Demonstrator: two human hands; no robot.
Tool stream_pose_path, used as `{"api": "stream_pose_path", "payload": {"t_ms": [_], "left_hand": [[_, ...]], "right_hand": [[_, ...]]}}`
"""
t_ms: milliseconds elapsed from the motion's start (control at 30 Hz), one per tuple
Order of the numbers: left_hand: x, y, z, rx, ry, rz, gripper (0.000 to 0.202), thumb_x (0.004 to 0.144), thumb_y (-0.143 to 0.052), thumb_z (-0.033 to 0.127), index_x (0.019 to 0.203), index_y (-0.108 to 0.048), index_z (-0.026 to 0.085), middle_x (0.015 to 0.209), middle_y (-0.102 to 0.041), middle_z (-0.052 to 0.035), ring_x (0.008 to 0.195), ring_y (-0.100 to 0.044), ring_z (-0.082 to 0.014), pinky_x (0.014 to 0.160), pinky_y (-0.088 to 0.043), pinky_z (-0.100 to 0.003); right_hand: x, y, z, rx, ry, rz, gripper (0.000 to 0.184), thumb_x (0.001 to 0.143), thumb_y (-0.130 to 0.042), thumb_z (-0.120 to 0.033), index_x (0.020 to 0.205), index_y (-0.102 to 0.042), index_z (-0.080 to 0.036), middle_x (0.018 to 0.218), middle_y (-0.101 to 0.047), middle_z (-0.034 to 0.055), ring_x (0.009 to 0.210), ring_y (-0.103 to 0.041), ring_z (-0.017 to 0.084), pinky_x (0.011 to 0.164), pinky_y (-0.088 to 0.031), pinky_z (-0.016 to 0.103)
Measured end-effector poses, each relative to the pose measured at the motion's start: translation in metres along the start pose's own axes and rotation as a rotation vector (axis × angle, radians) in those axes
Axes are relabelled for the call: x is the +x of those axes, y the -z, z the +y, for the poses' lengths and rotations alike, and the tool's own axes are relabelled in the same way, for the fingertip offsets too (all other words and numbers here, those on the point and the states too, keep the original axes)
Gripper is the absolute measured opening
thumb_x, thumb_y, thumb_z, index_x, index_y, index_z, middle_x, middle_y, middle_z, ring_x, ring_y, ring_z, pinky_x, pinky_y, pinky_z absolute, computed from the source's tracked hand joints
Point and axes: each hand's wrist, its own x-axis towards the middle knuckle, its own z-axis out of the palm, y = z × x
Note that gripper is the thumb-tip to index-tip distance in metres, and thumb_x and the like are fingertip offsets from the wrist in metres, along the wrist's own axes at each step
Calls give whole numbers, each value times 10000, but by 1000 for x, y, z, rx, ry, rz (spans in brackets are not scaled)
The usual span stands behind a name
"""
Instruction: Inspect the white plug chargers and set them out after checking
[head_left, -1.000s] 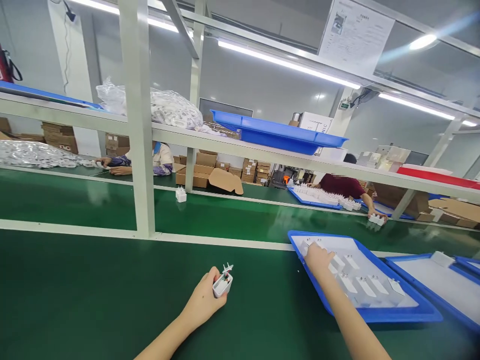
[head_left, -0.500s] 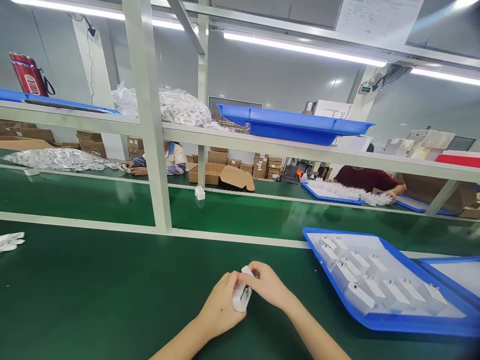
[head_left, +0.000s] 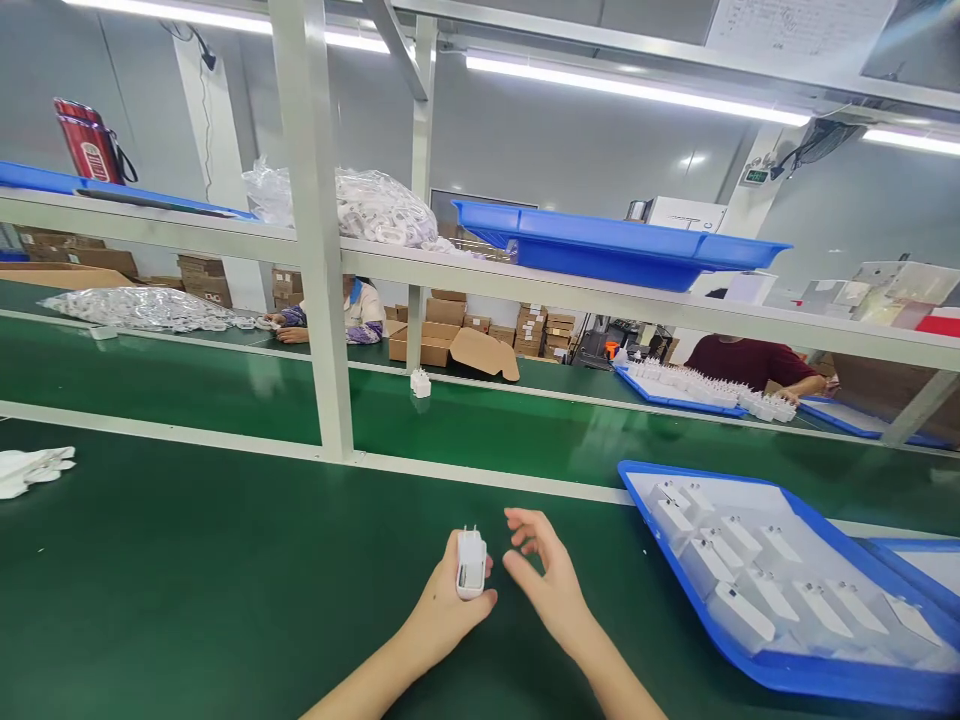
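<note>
In my left hand point(head_left: 442, 612) is a white plug-in charger point(head_left: 472, 565), gripped between thumb and fingers. Two metal prongs stick up from its top end, and a hollow with darker parts inside shows on the side toward me. My right hand point(head_left: 546, 575) is just to the right of it, apart from the charger, with thumb and fingers spread and nothing between them. Farther right, a blue tray point(head_left: 720, 640) lined with white holds several similar white charger pieces point(head_left: 739, 615).
A second blue tray point(head_left: 919, 545) adjoins at the right edge. White gloves point(head_left: 34, 470) lie at far left. A metal post point(head_left: 319, 250) and shelf stand ahead, carrying a blue bin point(head_left: 615, 245). On the belt beyond sits a white plug point(head_left: 421, 383). Two people work across.
My right hand has let go of the charger and moved right, its fingers opening. The charger in my left hand has turned upright, so its prongs now show. The view has shifted slightly left.
</note>
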Motion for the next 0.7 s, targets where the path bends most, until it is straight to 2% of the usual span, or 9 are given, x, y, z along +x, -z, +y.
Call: {"api": "stream_pose_path", "payload": {"t_ms": [33, 133, 200, 267, 333, 433, 500, 600, 700], "left_hand": [[-1, 0, -2, 25, 3, 7, 267, 722, -572, 161, 956, -451, 206, 813, -570, 5, 665, -549, -140, 607, -447, -252], [-5, -1, -6, 106, -47, 15, 389, 689, -568, 103, 1038, -434, 212, 856, -556, -9, 748, -555, -173, 671, -468, -291], [-7, 0, -4, 148, -112, -7, 568, 658, -566, 61, 1176, -404, 226, 1008, -549, -46, 884, -561, -200, 777, -482, -329], [-8, 2, -1, 180, -172, -39, 694, 642, -577, 44, 1273, -372, 247, 1137, -513, -73, 997, -546, -220, 865, -475, -359], [-7, 3, 4, 214, -209, -52, 680, 648, -594, 54, 1268, -403, 258, 1167, -504, -77, 1034, -535, -232, 890, -470, -372], [-5, 5, 9, 274, -213, -18, 470, 656, -648, 105, 1081, -502, 241, 1078, -534, -57, 970, -545, -232, 840, -475, -366], [-3, 5, 11, 312, -191, 14, 388, 644, -687, 137, 972, -502, 231, 980, -549, -33, 875, -555, -216, 765, -475, -347], [-4, 6, 12, 360, -162, 60, 396, 634, -689, 124, 954, -479, 226, 908, -552, -11, 797, -550, -202, 701, -457, -333], [-5, 6, 10, 391, -165, 93, 433, 600, -683, 76, 941, -460, 223, 899, -537, -9, 789, -535, -202, 679, -445, -324]], "right_hand": [[0, -1, 6, 77, -81, 9, 238, 784, -663, -386, 954, -692, -221, 878, -625, 33, 751, -566, 162, 708, -436, 277], [-5, -8, 17, 181, -266, -113, 537, 848, -474, -608, 675, -652, -132, 542, -571, 22, 417, -459, 91, 438, -300, 215], [-13, -14, 18, 251, -373, -222, 575, 817, -501, -633, 648, -654, -104, 492, -587, 43, 338, -430, 69, 379, -231, 197], [-20, -19, 18, 317, -452, -296, 524, 789, -556, -604, 681, -657, -101, 518, -620, 55, 317, -428, 58, 357, -213, 189], [-25, -22, 18, 374, -506, -323, 461, 750, -602, -581, 666, -619, -127, 508, -608, 30, 311, -411, 53, 349, -212, 190], [-26, -20, 21, 403, -530, -287, 449, 713, -618, -598, 607, -550, -167, 398, -475, -55, 297, -307, 41, 350, -189, 195], [-23, -16, 25, 369, -498, -228, 466, 718, -625, -604, 594, -559, -160, 361, -409, -83, 307, -268, 34, 368, -179, 193], [-19, -12, 33, 269, -423, -160, 496, 678, -689, -606, 540, -570, -144, 360, -456, -58, 325, -339, 40, 395, -219, 192], [-16, -15, 43, 199, -393, -158, 540, 650, -677, -663, 532, -584, -145, 359, -468, -50, 321, -356, 54, 398, -261, 200]]}}
